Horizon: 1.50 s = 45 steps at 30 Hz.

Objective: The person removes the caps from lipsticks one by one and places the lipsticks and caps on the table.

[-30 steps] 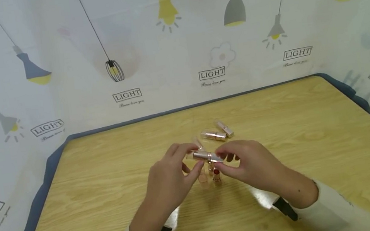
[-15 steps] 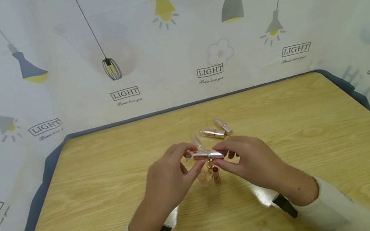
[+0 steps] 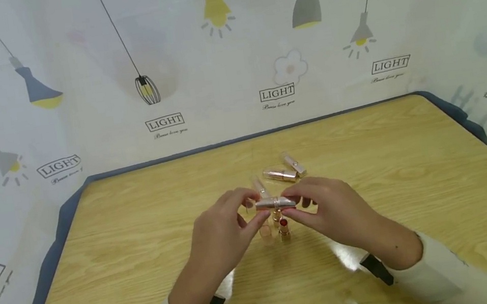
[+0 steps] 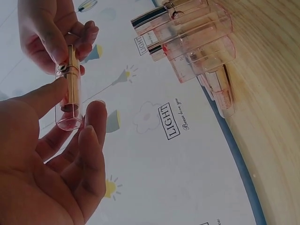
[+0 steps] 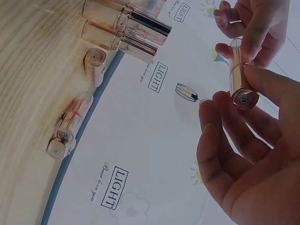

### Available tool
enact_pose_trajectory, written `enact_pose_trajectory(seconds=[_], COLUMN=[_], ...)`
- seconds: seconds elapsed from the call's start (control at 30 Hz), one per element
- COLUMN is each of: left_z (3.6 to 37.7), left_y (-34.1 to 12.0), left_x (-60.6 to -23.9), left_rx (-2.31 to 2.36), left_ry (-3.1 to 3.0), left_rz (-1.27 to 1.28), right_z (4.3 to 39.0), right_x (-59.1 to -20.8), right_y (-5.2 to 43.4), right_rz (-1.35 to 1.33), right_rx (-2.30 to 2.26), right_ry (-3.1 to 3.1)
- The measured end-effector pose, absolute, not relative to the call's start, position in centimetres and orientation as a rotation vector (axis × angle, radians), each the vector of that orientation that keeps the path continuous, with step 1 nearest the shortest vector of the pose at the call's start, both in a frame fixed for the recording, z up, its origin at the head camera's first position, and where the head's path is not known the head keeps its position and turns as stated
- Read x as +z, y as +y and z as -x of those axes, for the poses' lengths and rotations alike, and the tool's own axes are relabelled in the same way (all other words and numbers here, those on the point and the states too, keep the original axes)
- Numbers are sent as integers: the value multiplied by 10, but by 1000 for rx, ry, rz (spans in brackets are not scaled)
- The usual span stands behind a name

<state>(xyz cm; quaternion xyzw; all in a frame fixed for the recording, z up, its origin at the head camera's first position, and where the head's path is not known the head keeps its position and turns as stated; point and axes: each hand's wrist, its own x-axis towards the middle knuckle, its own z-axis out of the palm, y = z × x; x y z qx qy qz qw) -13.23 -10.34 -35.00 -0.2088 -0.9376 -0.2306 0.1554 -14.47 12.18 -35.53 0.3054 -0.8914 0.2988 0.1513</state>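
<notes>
Between my two hands a slim lipstick (image 3: 275,203), rose-gold with a clear cap, is held level above the table. My left hand (image 3: 224,236) pinches the clear-capped end between thumb and finger, as the left wrist view shows on the lipstick (image 4: 70,93). My right hand (image 3: 337,214) pinches the shiny base end, whose square bottom faces the right wrist camera. Just below, an uncapped lipstick (image 3: 284,229) with a red tip stands upright. Beside it is a clear pinkish cap-like piece (image 3: 265,232). Other pieces there are partly hidden by the hands.
Behind the hands, another lipstick (image 3: 259,187) lies on the wooden table (image 3: 149,210). Farther back lie a clear-capped lipstick (image 3: 280,174) and one more lipstick (image 3: 293,163), close together. A white cloth (image 3: 216,88) printed with lamps rises behind the table.
The held lipstick has turned from sloping down to the right to nearly level. My right hand has shifted slightly up and outward; the left hand barely moved. The lipsticks on the table stay put.
</notes>
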Motion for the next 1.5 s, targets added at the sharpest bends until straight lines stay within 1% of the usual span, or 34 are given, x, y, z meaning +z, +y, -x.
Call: enact_pose_trajectory(seconds=[0.3, 0.47, 0.77, 1.03, 1.27, 1.5], left_z=[136, 136, 135, 136, 139, 144], left_y=[-106, -107, -106, -111, -116, -119], left_x=[-345, -343, -345, -343, -344, -347], left_rx=[-697, -724, -732, -717, -762, -877], left_ry=[-2708, -2747, -2776, -2786, -2807, -2758], left_rz=[640, 623, 611, 474, 402, 427], right_z=[147, 147, 145, 146, 152, 157], right_x=[-355, -354, -355, -355, -354, -354], right_y=[125, 127, 128, 131, 132, 134], right_rz=[-910, -931, -900, -831, -809, -755], right_rx=[854, 865, 878, 859, 895, 917], right_ry=[-2569, -2577, -2614, -2601, -2627, -2726])
